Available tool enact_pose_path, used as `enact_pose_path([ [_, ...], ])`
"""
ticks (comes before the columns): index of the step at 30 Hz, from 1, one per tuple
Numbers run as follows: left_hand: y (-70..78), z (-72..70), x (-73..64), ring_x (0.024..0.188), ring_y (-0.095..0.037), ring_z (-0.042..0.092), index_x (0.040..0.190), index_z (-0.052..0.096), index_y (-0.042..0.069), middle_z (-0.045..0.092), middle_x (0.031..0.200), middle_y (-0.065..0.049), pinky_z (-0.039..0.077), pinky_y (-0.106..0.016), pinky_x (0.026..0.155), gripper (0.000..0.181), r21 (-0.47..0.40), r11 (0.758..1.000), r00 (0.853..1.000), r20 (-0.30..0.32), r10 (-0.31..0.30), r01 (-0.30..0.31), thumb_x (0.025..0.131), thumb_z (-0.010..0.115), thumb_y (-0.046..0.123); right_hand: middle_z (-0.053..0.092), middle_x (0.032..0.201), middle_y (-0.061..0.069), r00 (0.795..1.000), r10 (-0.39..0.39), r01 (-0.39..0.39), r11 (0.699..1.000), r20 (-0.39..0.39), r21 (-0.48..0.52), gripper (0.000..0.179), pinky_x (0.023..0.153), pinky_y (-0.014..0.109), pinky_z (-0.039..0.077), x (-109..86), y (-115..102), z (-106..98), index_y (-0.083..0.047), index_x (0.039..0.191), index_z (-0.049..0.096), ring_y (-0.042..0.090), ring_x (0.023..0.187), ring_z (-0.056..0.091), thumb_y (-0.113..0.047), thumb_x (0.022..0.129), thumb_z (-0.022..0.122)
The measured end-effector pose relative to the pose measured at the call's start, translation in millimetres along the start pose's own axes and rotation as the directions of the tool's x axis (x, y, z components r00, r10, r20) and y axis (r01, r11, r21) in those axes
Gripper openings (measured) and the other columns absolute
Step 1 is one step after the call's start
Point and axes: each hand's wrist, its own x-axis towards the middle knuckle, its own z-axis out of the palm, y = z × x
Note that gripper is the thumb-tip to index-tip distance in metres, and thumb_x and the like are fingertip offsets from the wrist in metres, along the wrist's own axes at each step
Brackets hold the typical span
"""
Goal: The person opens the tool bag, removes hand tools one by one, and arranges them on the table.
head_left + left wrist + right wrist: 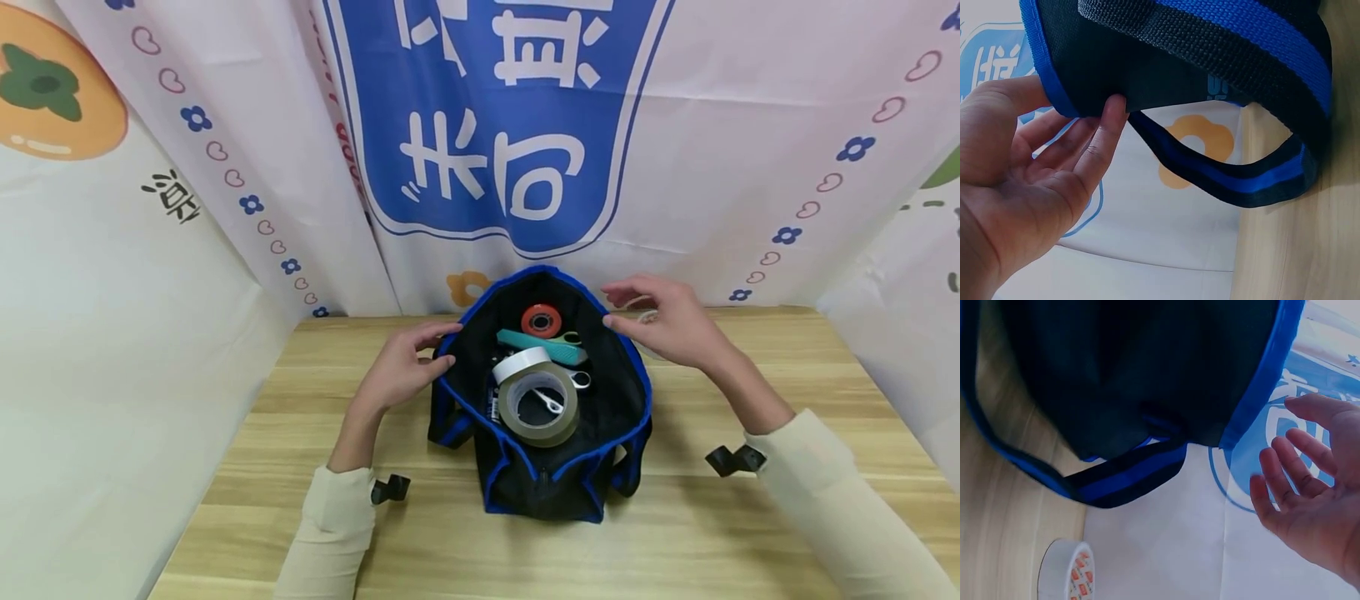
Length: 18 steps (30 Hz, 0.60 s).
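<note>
Tool bag (540,467), black with blue trim, sits mid-counter, mouth open upward, directly between the two hands.

Left hand (401,371): at the bag's left rim, fingers relaxed and mostly straight. Left wrist view shows fingertips (1110,112) touching the blue edge, nothing curled round it. Not a grip, just contact.

Inside the bag, left to right and front to back: big tan tape roll (540,407) nearest the front, white tape roll (522,363) just behind it, teal flat tool (542,346) lying slantwise across the middle, long axis running left-back to right-front, orange-red roll (542,320) at the back. A pair of small white-handled scissors (558,397) shows through and beside the tan roll.

Right hand (660,321): hovers over the right rear rim, fingers spread and loose, holding nothing. Right wrist view shows it clear of the fabric. So left hand is on the bag, right is near but apart. Contents sit roughly equidistant, slightly closer to the right fingertips.

A loose carry strap (1129,478) hangs off the bag's side. Another tape roll (1066,572) lies on the counter just beyond the right hand, outside the bag.

Counter (787,533) is light wood grain. Printed backdrop cloth (750,167) walls it on three sides, blue emblem in the centre.
</note>
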Motion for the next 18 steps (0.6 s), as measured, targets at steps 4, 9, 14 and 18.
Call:
enact_pose_path([
  [4, 1.5, 0.7, -0.5, 0.137, -0.041, 0.062, 0.147, 0.066, 0.013, 0.062, 0.155, -0.013, 0.058, -0.058, 0.105, 0.046, 0.0, 1.0, 1.0, 0.0, -0.01, 0.01, 0.102, 0.071, 0.009, 0.074, 0.127, 0.017, 0.999, 0.003, -0.005, 0.999, 0.034, 0.04, 0.037, 0.097, 0.041, 0.063, 4.9, -6.6, 1.3, -0.003, 0.133, 0.072, 0.031, 0.114, 0.072, -0.014, 0.099, 0.078],
  [9, 1.7, 2.1, 0.2, 0.136, -0.039, 0.063, 0.147, 0.066, 0.013, 0.063, 0.154, -0.013, 0.058, -0.057, 0.106, 0.045, -0.006, 1.0, 1.0, -0.002, -0.022, 0.022, 0.102, 0.071, 0.009, 0.073, 0.132, 0.019, 0.998, -0.002, -0.003, 0.997, 0.071, 0.076, 0.039, 0.101, 0.055, 0.06, 9.2, -12.1, 4.5, -0.001, 0.135, 0.07, 0.033, 0.119, 0.071, -0.013, 0.099, 0.078],
  [14, 0.7, 2.2, 0.4, 0.136, -0.038, 0.063, 0.147, 0.066, 0.013, 0.062, 0.154, -0.013, 0.058, -0.057, 0.105, 0.045, -0.013, 0.999, 0.999, -0.005, -0.033, 0.033, 0.102, 0.071, 0.009, 0.072, 0.135, 0.018, 0.994, -0.012, 0.003, 0.997, 0.108, 0.077, 0.04, 0.102, 0.055, 0.06, 12.8, -15.2, 7.6, -0.004, 0.137, 0.069, 0.033, 0.123, 0.069, -0.013, 0.099, 0.078],
  [18, 0.1, 1.6, 0.9, 0.135, -0.038, 0.064, 0.147, 0.066, 0.013, 0.063, 0.154, -0.013, 0.058, -0.057, 0.106, 0.045, -0.007, 0.999, 0.999, -0.005, -0.036, 0.036, 0.102, 0.071, 0.01, 0.072, 0.135, 0.017, 0.993, -0.016, 0.007, 0.997, 0.12, 0.076, 0.041, 0.102, 0.054, 0.06, 15.0, -17.1, 9.1, -0.005, 0.138, 0.069, 0.032, 0.124, 0.069, -0.014, 0.099, 0.078],
])
